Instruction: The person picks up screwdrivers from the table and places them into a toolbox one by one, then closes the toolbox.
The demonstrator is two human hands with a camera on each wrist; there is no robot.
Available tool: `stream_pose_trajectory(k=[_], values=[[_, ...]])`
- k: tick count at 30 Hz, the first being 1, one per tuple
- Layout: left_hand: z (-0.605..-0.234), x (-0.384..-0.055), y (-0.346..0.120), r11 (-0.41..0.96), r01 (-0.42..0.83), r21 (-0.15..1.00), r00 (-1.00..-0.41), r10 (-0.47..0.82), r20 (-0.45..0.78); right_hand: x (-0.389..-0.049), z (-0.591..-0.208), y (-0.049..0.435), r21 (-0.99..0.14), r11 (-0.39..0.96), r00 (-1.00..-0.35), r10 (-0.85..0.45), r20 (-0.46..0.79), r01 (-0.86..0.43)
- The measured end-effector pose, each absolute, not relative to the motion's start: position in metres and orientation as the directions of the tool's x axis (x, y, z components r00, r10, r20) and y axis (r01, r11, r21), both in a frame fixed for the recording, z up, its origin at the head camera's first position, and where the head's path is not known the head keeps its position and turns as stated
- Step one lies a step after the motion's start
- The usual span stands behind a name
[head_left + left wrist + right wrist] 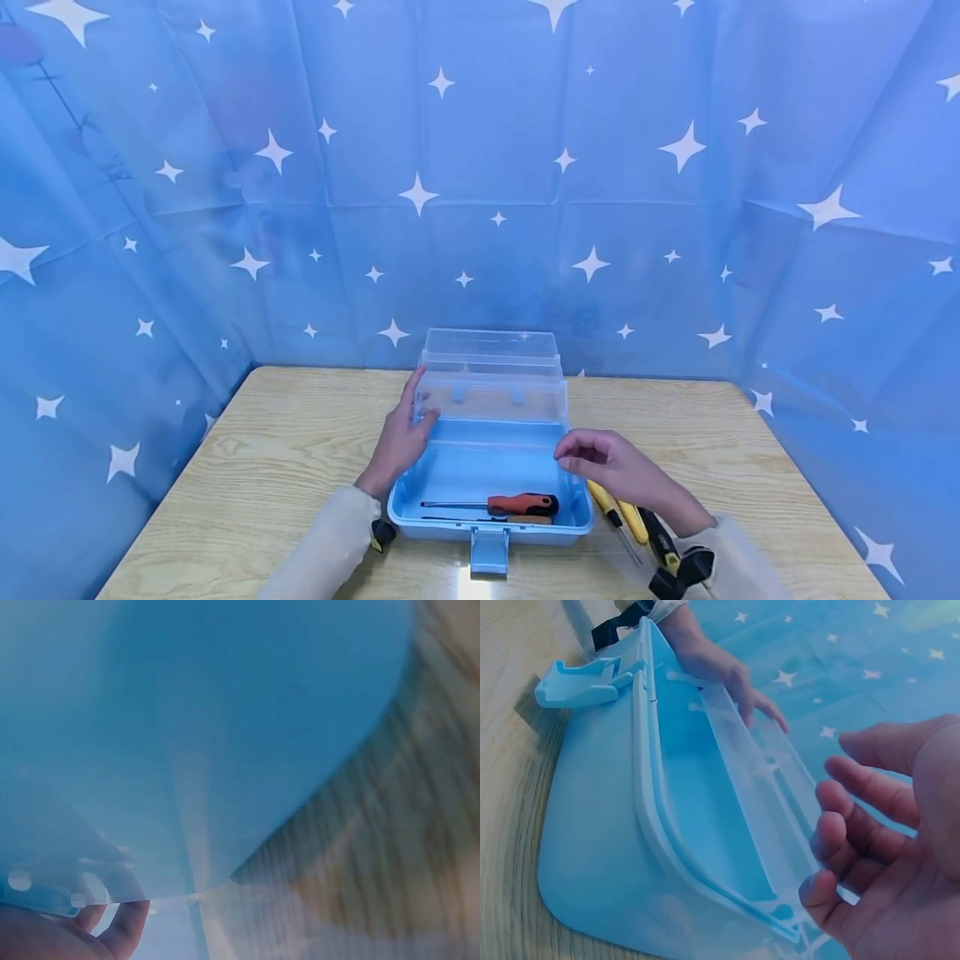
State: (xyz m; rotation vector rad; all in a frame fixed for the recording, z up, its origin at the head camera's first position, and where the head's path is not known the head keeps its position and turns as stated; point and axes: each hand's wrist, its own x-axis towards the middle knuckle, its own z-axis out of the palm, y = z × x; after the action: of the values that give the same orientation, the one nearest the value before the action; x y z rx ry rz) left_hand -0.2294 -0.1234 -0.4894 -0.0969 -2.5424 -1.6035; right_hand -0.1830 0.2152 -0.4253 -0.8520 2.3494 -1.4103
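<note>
A blue toolbox stands on the table with its clear lid raised at the back. Inside lie a red-and-black screwdriver and, nearer the front wall, a thin tool with an orange-brown handle. My left hand touches the lid's left edge, index finger straight and thumb spread apart. Over the box's right rim hovers my right hand, its fingers loosely bent and holding nothing. In the right wrist view, that hand appears beside the lid, palm bare.
Yellow-handled tools and a black-and-yellow tool lie right of the box, partly under my right forearm. The front latch hangs down. A blue starry curtain encloses the wooden table at the back and sides.
</note>
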Motion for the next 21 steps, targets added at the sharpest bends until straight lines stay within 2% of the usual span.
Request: stream_pose_trajectory(k=[21], values=[[-0.489,-0.229,-0.124,0.430,0.134,0.893,-0.988,-0.011,0.153,-0.185,-0.430,0.253,-0.873,0.388,-0.858,-0.510,0.062,-0.294]])
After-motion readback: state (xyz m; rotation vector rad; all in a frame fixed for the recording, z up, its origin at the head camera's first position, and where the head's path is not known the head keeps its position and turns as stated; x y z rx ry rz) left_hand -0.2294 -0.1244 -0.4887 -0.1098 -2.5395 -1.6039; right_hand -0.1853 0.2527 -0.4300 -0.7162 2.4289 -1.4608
